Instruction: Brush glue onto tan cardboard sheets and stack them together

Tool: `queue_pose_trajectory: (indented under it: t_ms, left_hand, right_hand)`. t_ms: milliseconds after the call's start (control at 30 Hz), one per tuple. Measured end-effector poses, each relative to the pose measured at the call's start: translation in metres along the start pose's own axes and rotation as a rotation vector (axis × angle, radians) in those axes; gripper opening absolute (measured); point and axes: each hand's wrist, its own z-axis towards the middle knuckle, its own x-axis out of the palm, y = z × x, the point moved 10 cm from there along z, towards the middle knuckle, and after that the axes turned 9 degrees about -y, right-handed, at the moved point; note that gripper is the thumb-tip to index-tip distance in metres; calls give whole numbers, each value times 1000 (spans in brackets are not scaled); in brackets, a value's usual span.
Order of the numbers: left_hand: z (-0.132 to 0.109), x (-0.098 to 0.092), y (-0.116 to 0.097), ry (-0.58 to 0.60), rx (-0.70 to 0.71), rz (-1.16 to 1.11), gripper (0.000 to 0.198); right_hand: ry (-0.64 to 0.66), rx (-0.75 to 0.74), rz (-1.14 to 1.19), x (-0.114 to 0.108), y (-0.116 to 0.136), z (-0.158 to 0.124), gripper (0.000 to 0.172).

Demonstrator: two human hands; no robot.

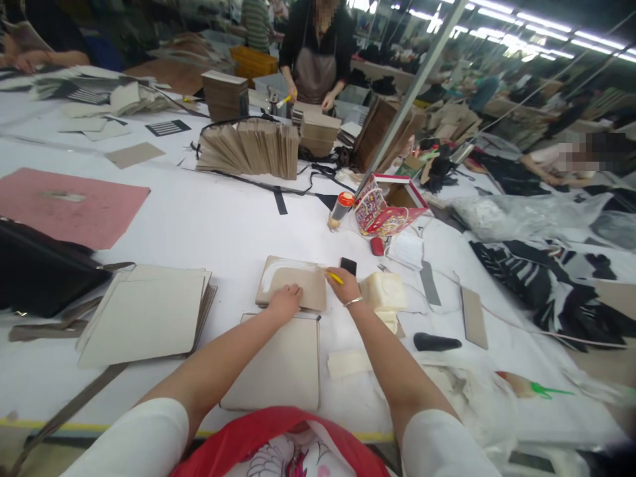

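My left hand lies on the front edge of a small stack of tan panels, fingers stretched out. A wet-looking white stripe curves along the panel's left and far edges. My right hand is closed around a yellow-handled brush, its tip at the panel's far right corner. Just right of that hand stands a cream-coloured block-like container; its contents cannot be made out. A dark phone-like object lies behind the hand. Larger pale panels lie under my left forearm.
Left are a stack of grey-beige panels, a black bag and a pink sheet. Beyond stand a bottle with a red lid, a red patterned box and a row of brown pieces. A co-worker stands across the table.
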Motion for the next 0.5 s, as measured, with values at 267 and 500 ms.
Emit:
queue_pose_trajectory:
  t_ms: [267,500]
  left_hand:
    - [11,1,-4,92,40,70,35]
    - [6,-30,-9,65,78,30,17]
  right_hand:
    - [137,-416,-224,3,28,-132,30]
    - [-156,-119,114,-66,28,-160,34]
